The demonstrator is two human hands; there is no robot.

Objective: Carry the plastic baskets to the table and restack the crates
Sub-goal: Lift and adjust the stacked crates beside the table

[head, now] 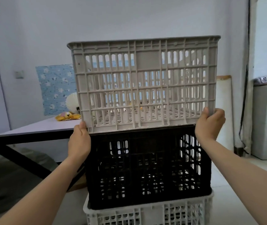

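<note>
On top of the stack, the beige crate [144,85] meets the black crate [147,166], which sits in a white crate [145,213]. The left hand [79,142] and right hand [209,125] each grip a bottom corner. Better to lift it level and straight up, then carry it to the table [37,129] at the left.

Soft daylight, slight wide-angle distortion.

Left hand [79,142], right hand [209,125] holding grey crate [145,82], black crate [145,168] beneath
</note>
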